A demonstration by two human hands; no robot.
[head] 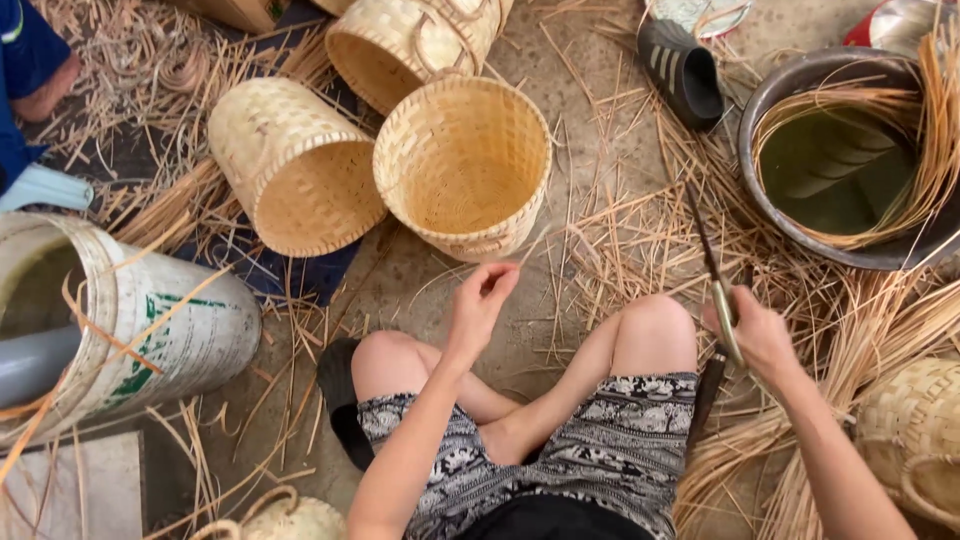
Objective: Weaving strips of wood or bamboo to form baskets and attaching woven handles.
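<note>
I sit cross-legged on a concrete floor strewn with straw. My right hand (757,335) is closed around the handle of a long thin blade (709,255) that points up and away over the loose strips. My left hand (481,300) is raised above my left knee, fingers loosely curled, with nothing visible in it. Just beyond the left hand lies an open woven basket (462,167) on its side, mouth toward me. Two more woven baskets (290,165) (410,45) lie beside and behind it.
A metal basin (790,85) at upper right holds dark water and soaking strips. A white plastic bucket (175,330) lies at left. A black sandal (685,70) sits near the basin. Another basket (915,430) is at the right edge, and a person's blue sleeve (25,60) at top left.
</note>
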